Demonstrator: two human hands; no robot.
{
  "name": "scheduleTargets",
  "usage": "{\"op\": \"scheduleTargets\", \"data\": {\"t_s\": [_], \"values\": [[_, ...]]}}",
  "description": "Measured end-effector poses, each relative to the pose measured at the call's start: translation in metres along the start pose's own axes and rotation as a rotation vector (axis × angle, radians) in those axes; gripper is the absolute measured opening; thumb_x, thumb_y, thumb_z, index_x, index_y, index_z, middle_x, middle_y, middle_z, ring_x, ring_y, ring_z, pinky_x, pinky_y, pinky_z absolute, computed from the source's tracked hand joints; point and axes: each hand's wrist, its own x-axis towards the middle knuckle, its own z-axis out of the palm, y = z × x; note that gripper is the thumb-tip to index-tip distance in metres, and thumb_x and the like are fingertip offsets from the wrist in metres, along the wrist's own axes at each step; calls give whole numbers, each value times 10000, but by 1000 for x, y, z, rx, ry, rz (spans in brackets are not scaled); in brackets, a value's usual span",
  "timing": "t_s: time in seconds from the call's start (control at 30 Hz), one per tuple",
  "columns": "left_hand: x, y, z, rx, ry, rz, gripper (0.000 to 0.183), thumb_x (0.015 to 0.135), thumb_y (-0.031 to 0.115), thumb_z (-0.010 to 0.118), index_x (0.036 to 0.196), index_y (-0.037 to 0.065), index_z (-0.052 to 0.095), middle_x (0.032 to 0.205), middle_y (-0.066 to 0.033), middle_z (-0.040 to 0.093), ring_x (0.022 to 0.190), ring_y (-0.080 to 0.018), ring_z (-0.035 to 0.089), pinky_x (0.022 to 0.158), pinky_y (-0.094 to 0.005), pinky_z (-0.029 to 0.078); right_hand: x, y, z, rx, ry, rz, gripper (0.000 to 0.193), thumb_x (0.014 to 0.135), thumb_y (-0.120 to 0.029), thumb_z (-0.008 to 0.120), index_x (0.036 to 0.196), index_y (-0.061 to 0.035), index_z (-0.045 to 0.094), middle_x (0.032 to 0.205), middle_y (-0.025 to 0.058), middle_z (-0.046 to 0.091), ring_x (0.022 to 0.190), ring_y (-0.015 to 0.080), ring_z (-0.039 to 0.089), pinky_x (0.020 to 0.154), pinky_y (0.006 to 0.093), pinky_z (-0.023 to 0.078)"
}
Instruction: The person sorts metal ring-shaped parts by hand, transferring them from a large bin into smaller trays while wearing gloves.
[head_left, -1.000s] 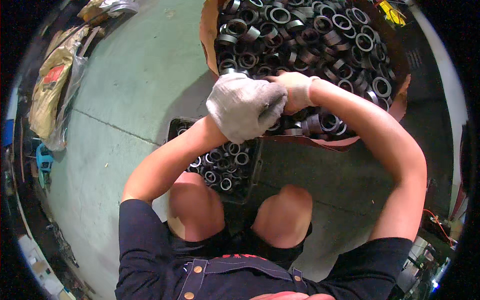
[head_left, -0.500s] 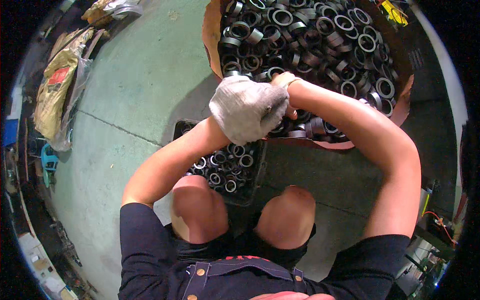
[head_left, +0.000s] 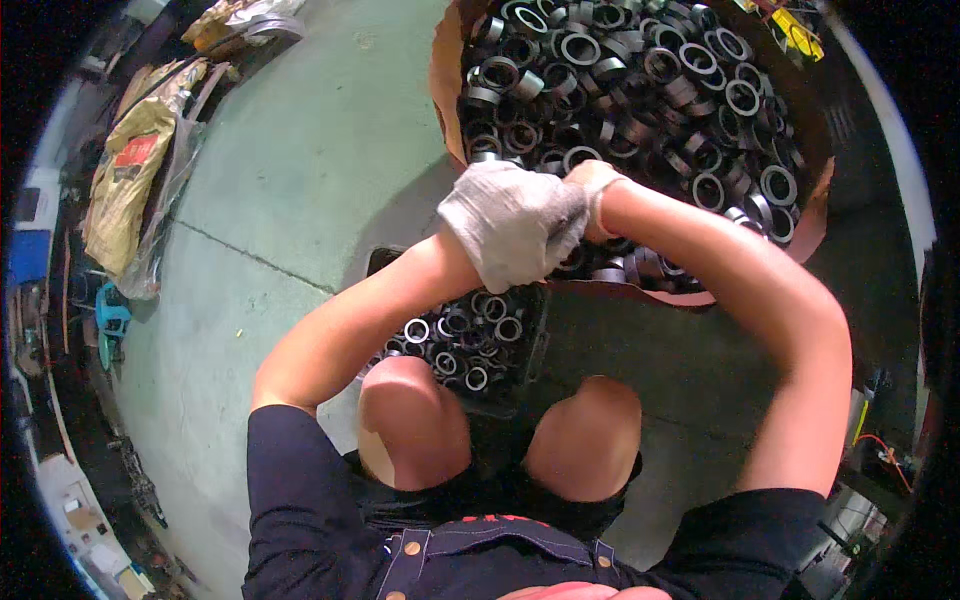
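My left hand [head_left: 515,235] wears a white cloth glove and hovers over the near edge of a big cardboard box [head_left: 446,70] filled with several dark metal rings [head_left: 640,75]. Its back faces the camera and its fingers curl downward, so what they hold is hidden. My right hand [head_left: 597,190] presses against it from the right. Only the right hand's gloved wrist and heel show. Below both hands, between my knees, sits a small black crate [head_left: 538,335] with more rings [head_left: 470,340] inside.
Green concrete floor [head_left: 300,170] spreads to the left. Yellowish sacks and plastic bags [head_left: 130,170] lie along the far left wall. A blue object [head_left: 110,315] stands nearby. Cables and clutter [head_left: 880,450] sit at the right edge.
Both hands stay pressed together over the box's near edge, shifting only slightly right and down in view. Nothing is seen picked up or dropped.
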Motion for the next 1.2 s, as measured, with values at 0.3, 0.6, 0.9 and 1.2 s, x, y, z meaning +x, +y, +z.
{"op": "scheduleTargets", "data": {"t_s": [0.3,0.6,0.9,1.2], "values": [[4,3,2,-37,35,15,140,794,217,669,878,104,662,734,-101,655,663,-319,642,610,-419,502,-13,14,15,104,288,15,303,677,-207,762,976,-172,721,926,55,729,862,261,710,738,366,562],[6,3,2,-27,26,-30,145,811,239,660,886,116,663,738,-91,663,665,-306,650,616,-420,498,-13,16,19,38,431,-1,142,658,-168,717,798,-165,694,761,62,703,727,275,694,612,381,537],[10,6,3,-7,21,-39,157,822,273,642,879,127,660,721,-92,661,672,-305,659,612,-428,498,-16,21,26,-43,445,36,82,685,-193,716,754,-148,710,747,66,706,707,269,700,604,383,545],[14,9,3,-41,-4,-57,170,818,287,618,748,134,636,663,-116,646,588,-333,645,529,-464,503,-106,38,11,253,719,202,383,655,-177,723,1034,-141,680,983,93,704,915,316,680,791,426,552]]}}
